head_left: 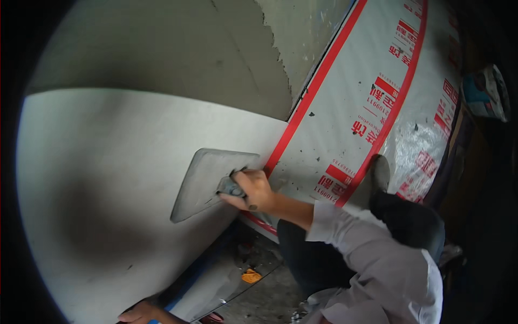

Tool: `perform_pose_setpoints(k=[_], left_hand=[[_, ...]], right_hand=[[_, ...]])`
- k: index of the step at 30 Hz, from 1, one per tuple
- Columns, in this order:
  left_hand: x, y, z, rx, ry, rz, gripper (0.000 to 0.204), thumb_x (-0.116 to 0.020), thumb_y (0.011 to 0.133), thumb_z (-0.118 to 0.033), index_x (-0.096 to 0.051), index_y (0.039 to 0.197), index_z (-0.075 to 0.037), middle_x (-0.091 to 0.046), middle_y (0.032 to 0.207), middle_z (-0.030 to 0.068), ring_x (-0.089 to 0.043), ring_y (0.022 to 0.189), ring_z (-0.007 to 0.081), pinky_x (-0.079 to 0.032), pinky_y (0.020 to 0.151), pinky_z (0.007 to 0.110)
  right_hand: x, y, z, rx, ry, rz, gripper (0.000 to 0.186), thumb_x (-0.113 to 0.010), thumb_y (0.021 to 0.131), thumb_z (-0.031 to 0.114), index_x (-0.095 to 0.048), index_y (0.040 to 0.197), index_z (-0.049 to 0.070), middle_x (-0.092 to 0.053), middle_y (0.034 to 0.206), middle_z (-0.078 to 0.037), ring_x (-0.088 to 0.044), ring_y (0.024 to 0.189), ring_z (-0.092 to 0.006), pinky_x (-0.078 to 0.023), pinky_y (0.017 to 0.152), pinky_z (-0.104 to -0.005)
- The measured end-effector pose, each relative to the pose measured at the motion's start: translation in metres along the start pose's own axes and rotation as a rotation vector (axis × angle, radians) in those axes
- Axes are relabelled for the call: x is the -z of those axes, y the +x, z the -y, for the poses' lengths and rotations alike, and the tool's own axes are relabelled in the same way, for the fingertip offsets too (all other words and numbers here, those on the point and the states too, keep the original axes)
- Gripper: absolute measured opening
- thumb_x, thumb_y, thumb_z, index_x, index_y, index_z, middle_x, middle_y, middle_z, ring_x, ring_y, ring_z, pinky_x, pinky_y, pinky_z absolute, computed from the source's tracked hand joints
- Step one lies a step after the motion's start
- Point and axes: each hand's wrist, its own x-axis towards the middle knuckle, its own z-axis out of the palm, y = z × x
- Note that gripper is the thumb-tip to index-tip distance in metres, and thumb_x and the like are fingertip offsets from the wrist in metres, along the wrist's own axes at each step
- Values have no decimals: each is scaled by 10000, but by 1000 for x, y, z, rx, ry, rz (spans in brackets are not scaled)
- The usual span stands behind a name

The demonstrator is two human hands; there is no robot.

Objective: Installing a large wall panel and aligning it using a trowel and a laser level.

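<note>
At the lower edge, the left grip (143,313) is at the near edge of a large pale slab (135,140), only partly in view; whether its fingers are closed on that edge, I cannot tell. At the lower right is the person's light sleeve (372,254), pushed back from the right forearm, with dark trousers (410,221) beyond it. Between the slab and the legs shows a dark, littered floor (264,294), with a small orange scrap (251,276) on it.

Farther up, the right grip (251,190) is closed around the handle (232,187) of a grey hand float (198,181). The handle sits inside the curled fingers, and the float's broad plate reaches out to the left of the grip, lying face down on the slab near its right-hand end.

To the right of the slab, a white cover sheet (345,102) with red stripes and red print runs away from the person; a dark shoe (381,171) rests on it. Beyond the slab's far edge spreads grey mortar (162,48), ragged along its right side. At the far right stands a bucket (485,94).
</note>
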Motion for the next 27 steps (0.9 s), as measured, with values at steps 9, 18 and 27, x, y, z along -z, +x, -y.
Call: perform_pose_setpoints(k=[9,18,27], left_hand=[[0,-5,25,-162,613,276,834,-549,1208,-368,-147,1789,75,-160,1872,289,-213,1721,449,-201,1414,599],[-5,-2,3,12,-15,129,842,-558,1201,-424,-156,1808,-2,-133,1881,275,-192,1725,444,-223,1408,615],[29,26,145,-241,444,80,760,-642,1138,-436,-386,1591,118,-543,1531,232,-630,1299,367,-568,1133,566]], right_hand=[[18,-26,-99,32,-71,-122,459,-978,862,345,-685,1000,20,-742,801,-143,-755,671,-377,-623,667,-435],[7,-36,-76,-65,-85,-145,491,-1004,833,358,-672,987,31,-701,758,-145,-726,641,-378,-608,658,-445],[-33,-44,-65,-177,28,23,453,-979,893,330,-670,1043,35,-711,818,-149,-740,697,-337,-573,645,-460]])
